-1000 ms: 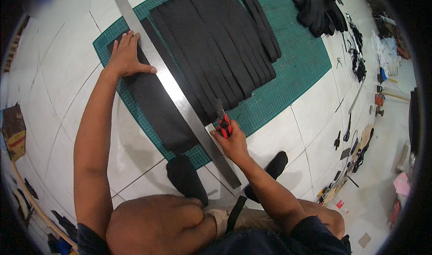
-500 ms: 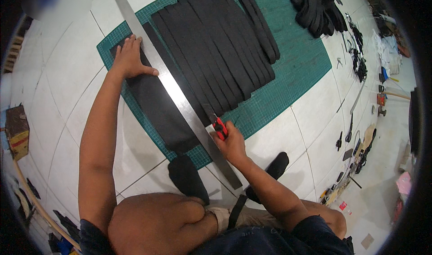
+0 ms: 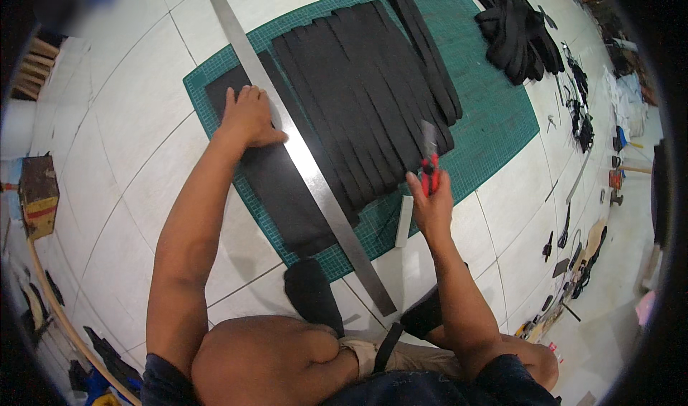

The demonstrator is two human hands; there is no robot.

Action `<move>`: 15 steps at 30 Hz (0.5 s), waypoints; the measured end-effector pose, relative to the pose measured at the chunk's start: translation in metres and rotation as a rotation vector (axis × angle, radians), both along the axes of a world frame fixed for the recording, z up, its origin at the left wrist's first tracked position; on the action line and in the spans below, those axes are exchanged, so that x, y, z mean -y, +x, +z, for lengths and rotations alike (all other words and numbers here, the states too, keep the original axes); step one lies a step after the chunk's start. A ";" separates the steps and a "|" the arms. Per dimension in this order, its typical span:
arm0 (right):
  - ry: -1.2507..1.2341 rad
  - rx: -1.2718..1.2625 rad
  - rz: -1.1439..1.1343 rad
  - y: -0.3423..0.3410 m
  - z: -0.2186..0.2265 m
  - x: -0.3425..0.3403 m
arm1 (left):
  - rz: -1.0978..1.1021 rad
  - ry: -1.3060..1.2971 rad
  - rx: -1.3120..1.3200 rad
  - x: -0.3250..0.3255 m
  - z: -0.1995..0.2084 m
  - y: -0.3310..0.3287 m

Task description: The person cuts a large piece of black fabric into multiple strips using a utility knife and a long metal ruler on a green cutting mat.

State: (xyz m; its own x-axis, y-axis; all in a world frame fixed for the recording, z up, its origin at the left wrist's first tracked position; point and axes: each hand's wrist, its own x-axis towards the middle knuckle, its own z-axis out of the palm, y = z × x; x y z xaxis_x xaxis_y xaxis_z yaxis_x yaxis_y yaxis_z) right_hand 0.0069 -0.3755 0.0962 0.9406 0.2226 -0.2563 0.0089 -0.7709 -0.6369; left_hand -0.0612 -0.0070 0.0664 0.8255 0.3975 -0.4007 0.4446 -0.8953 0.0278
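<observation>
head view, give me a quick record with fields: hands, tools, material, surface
left hand: left hand pressed flat on the metal ruler and the black sheet
right hand: right hand lifted off the ruler, gripping a red-handled knife
material: cut black strips side by side right of the ruler
surface: green cutting mat on a white tiled floor

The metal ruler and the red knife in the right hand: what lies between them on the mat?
In the head view, cut black strips lie side by side on the green mat between the long metal ruler and the red knife in the right hand.
</observation>
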 end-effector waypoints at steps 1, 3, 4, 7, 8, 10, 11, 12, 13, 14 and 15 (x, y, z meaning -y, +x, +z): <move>0.032 0.009 0.067 0.006 0.001 -0.011 | 0.005 -0.006 -0.029 0.010 0.003 0.004; 0.081 -0.024 0.157 0.008 -0.003 -0.039 | -0.012 0.039 -0.103 0.024 0.012 0.012; 0.127 -0.067 0.244 0.006 -0.006 -0.056 | -0.032 0.081 -0.187 0.028 0.014 0.012; -0.076 -0.144 0.486 0.005 0.002 -0.116 | -0.032 0.109 -0.147 0.028 0.012 0.007; -0.075 -0.144 0.493 0.005 -0.001 -0.133 | -0.030 0.103 -0.146 0.029 0.014 0.007; -0.203 -0.083 0.651 0.008 -0.005 -0.171 | -0.018 0.111 -0.129 0.027 0.015 0.005; -0.198 -0.076 0.658 0.012 -0.007 -0.189 | -0.031 0.106 -0.141 0.027 0.017 0.005; -0.193 -0.057 0.687 0.014 -0.012 -0.207 | -0.043 0.100 -0.159 0.027 0.017 0.003; -0.198 -0.036 0.710 0.019 -0.015 -0.221 | -0.046 0.122 -0.154 0.029 0.016 0.005; -0.201 -0.031 0.710 0.024 -0.017 -0.234 | -0.045 0.121 -0.149 0.031 0.014 0.009; -0.170 -0.035 0.700 0.027 -0.018 -0.249 | -0.042 0.120 -0.170 0.031 0.015 0.009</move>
